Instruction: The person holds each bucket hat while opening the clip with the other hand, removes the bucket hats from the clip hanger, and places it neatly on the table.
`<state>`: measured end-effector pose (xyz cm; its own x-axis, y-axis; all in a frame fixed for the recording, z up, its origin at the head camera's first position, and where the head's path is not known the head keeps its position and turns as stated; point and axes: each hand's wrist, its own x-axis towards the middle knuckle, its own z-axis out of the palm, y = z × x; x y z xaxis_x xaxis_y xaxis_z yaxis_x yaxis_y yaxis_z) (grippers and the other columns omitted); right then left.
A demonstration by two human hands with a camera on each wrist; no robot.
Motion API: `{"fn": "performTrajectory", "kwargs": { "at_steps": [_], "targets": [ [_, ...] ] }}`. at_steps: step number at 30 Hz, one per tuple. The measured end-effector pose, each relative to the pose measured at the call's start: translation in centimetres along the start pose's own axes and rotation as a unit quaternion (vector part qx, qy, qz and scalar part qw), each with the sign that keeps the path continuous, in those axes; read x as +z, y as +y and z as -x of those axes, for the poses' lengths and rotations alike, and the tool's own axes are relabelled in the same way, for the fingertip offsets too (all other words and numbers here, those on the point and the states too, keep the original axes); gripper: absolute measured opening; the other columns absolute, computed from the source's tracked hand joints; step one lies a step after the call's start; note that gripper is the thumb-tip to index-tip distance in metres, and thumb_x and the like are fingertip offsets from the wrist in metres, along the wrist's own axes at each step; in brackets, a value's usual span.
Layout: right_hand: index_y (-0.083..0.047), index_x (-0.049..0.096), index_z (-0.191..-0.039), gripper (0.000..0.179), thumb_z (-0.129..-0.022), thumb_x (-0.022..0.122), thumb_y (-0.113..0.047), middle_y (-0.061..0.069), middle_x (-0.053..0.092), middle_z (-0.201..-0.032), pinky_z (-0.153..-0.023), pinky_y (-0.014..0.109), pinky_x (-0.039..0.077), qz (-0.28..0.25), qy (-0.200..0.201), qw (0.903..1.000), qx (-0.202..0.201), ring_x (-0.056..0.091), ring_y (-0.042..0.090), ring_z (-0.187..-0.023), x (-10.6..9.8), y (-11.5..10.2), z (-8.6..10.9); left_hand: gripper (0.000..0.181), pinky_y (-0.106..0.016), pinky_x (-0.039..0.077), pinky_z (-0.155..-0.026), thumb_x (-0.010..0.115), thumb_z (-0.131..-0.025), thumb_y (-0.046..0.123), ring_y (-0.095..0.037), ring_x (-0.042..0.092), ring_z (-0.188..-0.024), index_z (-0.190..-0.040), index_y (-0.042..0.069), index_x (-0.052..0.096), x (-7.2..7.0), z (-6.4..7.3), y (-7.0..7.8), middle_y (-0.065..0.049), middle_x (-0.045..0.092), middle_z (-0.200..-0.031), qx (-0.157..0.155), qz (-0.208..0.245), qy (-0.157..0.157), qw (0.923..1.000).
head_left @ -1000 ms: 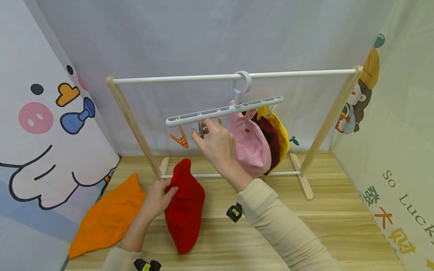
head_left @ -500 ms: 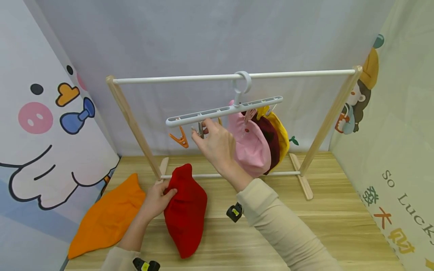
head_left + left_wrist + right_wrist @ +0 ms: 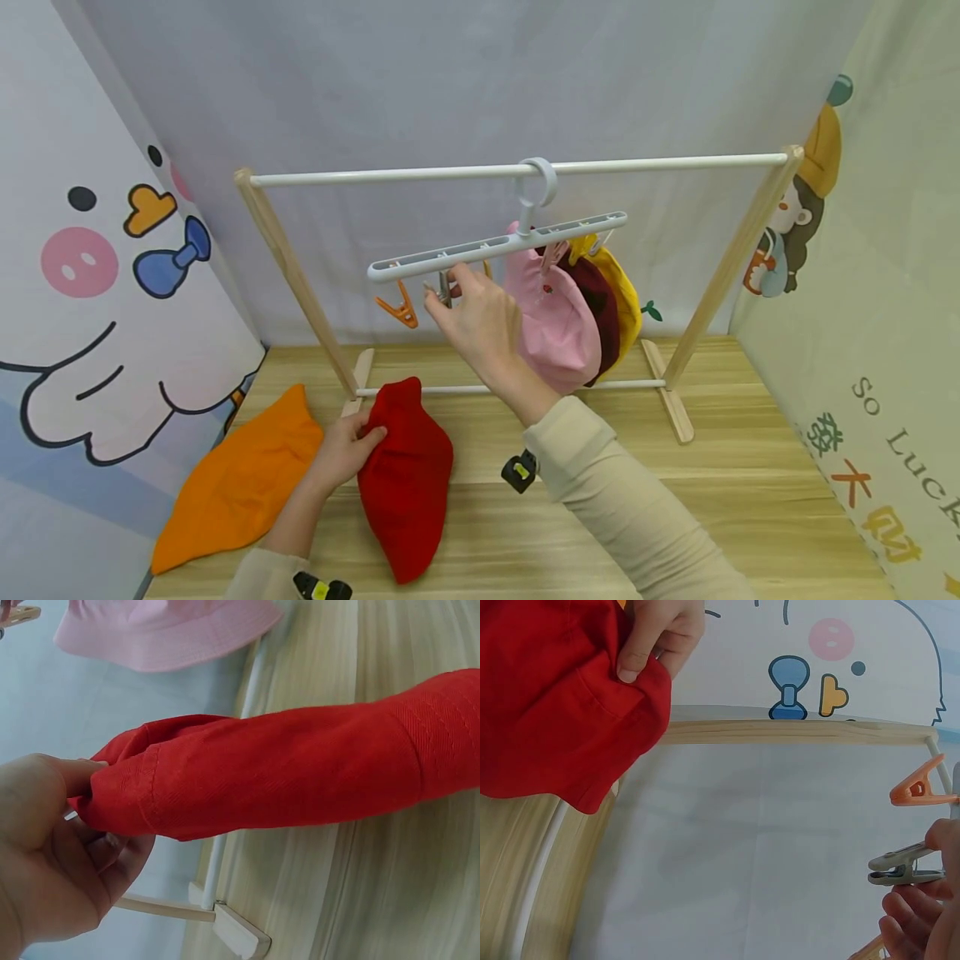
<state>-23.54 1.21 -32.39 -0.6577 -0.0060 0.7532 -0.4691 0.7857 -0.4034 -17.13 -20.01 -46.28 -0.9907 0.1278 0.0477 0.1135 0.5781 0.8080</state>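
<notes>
We see the red hat (image 3: 408, 492) in the left hand (image 3: 343, 450), low down in front of the hanger (image 3: 450, 257); the left hand pinches it by the edge, which we think lets the rest hang loose; we cannot tell if its bottom tip touches the tabletop (image 3: 570, 521); the right hand (image 3: 480, 321) is up under the left half of the hanger and pinches a grey clip (image 3: 904, 862), maybe because squeezing there works its jaws; we cannot tell how far apart those are; an orange clip (image 3: 401, 310) dangles near it, holding nothing; the pink hat (image 3: 558, 342), dark red hat (image 3: 602, 304) and yellow hat (image 3: 628, 308) hang close together under the right half; the hanger hooks around the white rail (image 3: 390, 174), so it can dangle; the orange hat (image 3: 243, 483) lies on the tabletop at the left, probably to be easy to reach
</notes>
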Motion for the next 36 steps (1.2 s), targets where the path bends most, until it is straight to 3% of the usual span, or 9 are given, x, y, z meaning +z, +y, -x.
{"fn": "performTrajectory", "kwargs": {
  "at_steps": [9,16,23,31,36],
  "targets": [
    [-0.016,0.062,-0.08,0.019,-0.077,0.067,-0.034,-0.004,0.067,-0.072,-0.043,0.026,0.039,-0.001,-0.007,1.0,0.002,0.055,0.01,-0.052,0.0,0.1,0.0,0.013,-0.026,0.046,-0.063,0.06,-0.086,0.01,-0.013,0.056,-0.068,-0.09,-0.001,0.065,0.1,0.1,-0.9,-0.007,0.066,-0.079,-0.02,-0.08,0.024,0.9963],
    [-0.017,0.062,-0.079,0.019,-0.076,0.067,-0.034,-0.006,0.067,-0.072,-0.043,0.026,0.039,0.0,-0.005,1.0,0.003,0.056,0.01,-0.052,0.1,0.0,0.0,0.011,-0.034,0.046,-0.064,0.062,-0.084,0.016,-0.02,0.056,-0.068,-0.082,0.006,0.065,-0.3,0.4,-1.5,-0.006,0.064,-0.077,-0.026,-0.167,0.033,0.9851],
    [-0.017,0.062,-0.08,0.018,-0.077,0.066,-0.034,-0.006,0.067,-0.072,-0.042,0.025,0.038,-0.007,-0.006,1.0,0.002,0.055,0.009,-0.051,0.1,0.0,0.0,0.014,-0.035,0.043,-0.057,0.062,-0.084,0.019,-0.021,0.055,-0.066,-0.082,0.006,0.064,-0.7,0.9,-1.6,-0.007,0.062,-0.076,-0.078,-0.206,0.023,0.9752],
    [-0.016,0.062,-0.08,0.019,-0.077,0.067,-0.033,-0.005,0.067,-0.073,-0.043,0.025,0.038,-0.008,-0.006,0.9999,0.003,0.056,0.009,-0.053,0.1,0.0,0.0,0.029,-0.048,0.047,-0.066,0.059,-0.086,0.021,-0.037,0.06,-0.083,-0.103,-0.003,0.061,-1.2,1.2,-2.2,-0.024,0.063,-0.099,-0.119,-0.228,0.015,0.9663],
    [-0.015,0.061,-0.08,0.019,-0.077,0.067,-0.033,-0.004,0.067,-0.072,-0.043,0.025,0.039,-0.007,-0.007,1.0,0.001,0.055,0.01,-0.052,0.1,0.0,0.0,0.039,-0.046,0.048,-0.065,0.058,-0.085,0.024,-0.037,0.061,-0.084,-0.113,-0.003,0.056,-1.5,1.4,-3.3,-0.024,0.063,-0.101,-0.142,-0.221,0.028,0.9645]
  ]
}}
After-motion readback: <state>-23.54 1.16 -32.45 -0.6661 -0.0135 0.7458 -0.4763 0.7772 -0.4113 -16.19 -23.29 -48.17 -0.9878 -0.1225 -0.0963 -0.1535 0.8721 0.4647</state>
